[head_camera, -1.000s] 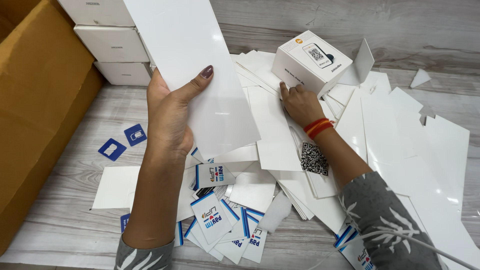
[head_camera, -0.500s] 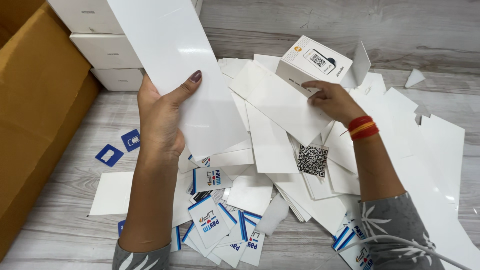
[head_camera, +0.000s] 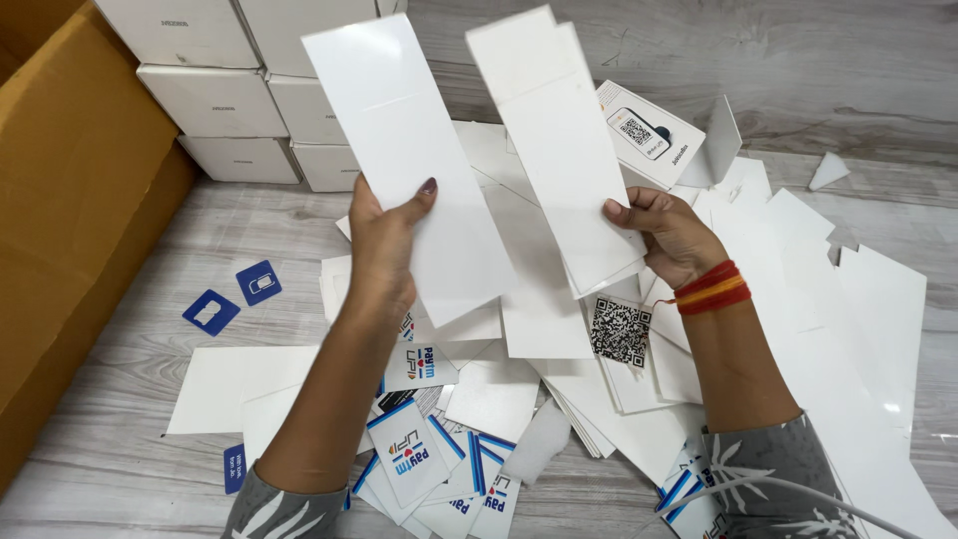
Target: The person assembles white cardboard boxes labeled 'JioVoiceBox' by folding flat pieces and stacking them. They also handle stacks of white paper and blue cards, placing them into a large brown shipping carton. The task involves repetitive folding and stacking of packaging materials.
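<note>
Left hand (head_camera: 384, 250) is closed on a long white card (head_camera: 414, 160), thumb across the front near its lower edge, fingers behind. The card is held upright, lifted above the pile, tilted slightly left at the top.

Right hand (head_camera: 671, 235) is closed on a second white card (head_camera: 559, 140), pinched at its lower right corner, also raised, just beside the first with a narrow gap between them. Red and orange thread band (head_camera: 709, 287) on the right wrist.

Below both: a loose heap of white sheets (head_camera: 838, 329) spread over the grey wood-grain floor (head_camera: 130, 399), mixed with blue-and-white printed cards (head_camera: 411, 454) near the left forearm. A square code sticker (head_camera: 621, 332) lies under the right wrist.

A small white carton (head_camera: 654, 135) with its flap open sits behind the right-hand card. Stacked white boxes (head_camera: 215, 100) top left, brown cardboard box (head_camera: 70, 210) at far left. Two small blue square stickers (head_camera: 235, 297) lie on the floor left of the pile.
</note>
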